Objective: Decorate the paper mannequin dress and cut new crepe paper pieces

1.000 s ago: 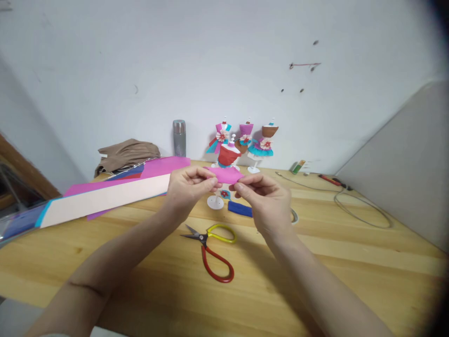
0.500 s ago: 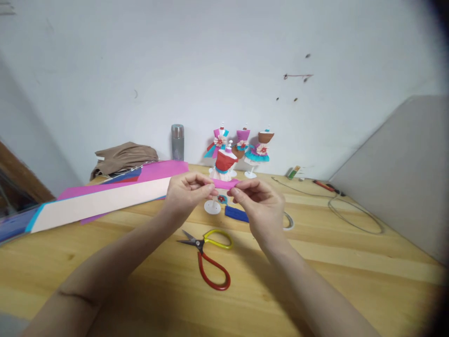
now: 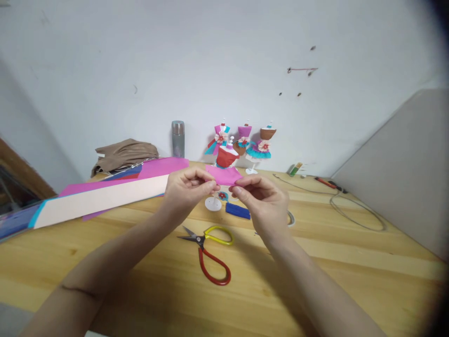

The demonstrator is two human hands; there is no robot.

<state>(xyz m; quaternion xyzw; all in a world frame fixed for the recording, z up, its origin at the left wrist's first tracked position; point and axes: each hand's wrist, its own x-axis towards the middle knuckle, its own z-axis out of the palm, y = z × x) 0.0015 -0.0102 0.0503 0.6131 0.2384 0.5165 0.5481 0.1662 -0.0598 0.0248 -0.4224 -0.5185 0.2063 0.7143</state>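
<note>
A small piece of pink fabric (image 3: 224,175) is stretched between my two hands, above the table. My left hand (image 3: 191,187) pinches its left end between thumb and fingers. At its right end, my right hand (image 3: 263,199) grips it the same way. Just behind the fabric stands a miniature dress form (image 3: 227,157) in a red top, its lower part hidden by the pink piece. Below my hands lie scissors (image 3: 200,241) with one yellow and one red handle, blades apart. A blue rectangular piece (image 3: 237,210) and a small red and teal flower (image 3: 222,195) rest nearby.
Dressed miniature forms (image 3: 264,142) stand against the wall beside a grey flask (image 3: 178,140). Brown cloth (image 3: 126,154) and long coloured sheets (image 3: 105,199) lie at left. On the right are a looped cable (image 3: 351,224), a green tube (image 3: 295,169) and a red-handled tool (image 3: 326,182).
The pink fabric, earlier seen as a narrow strip, now shows a broader face rising above my fingers. Both hands keep their pinch in nearly the same place. The view has shifted slightly.
</note>
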